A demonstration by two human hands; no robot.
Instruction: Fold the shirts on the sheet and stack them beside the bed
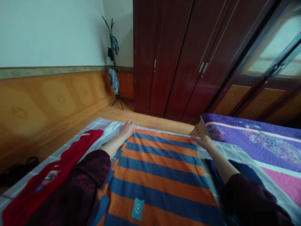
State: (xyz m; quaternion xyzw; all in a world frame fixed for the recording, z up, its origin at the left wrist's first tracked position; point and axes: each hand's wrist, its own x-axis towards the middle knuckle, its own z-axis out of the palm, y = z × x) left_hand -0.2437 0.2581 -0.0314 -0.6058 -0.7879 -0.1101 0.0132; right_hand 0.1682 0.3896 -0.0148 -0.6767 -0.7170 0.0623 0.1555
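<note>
- Evidently, L hand (127, 129) has fingers closed on the far L corner of the striped garment (160, 169); R hand (201, 137) pinches the far R corner.
- Garment lies betw. the forearms on the grey checked bedding (98, 122); step in hand, as judged: squaring its far edge.
- Next move calls for both corners kept level, w/ even tension.
- Sides tight: red garment (70, 163) by L forearm, dark blue cloth (244, 171) under R forearm, purple bedding (254, 138) farther R.
- Beyond bed edge: bare floor strip (150, 120), then wardrobe (171, 56); room open above.
</note>
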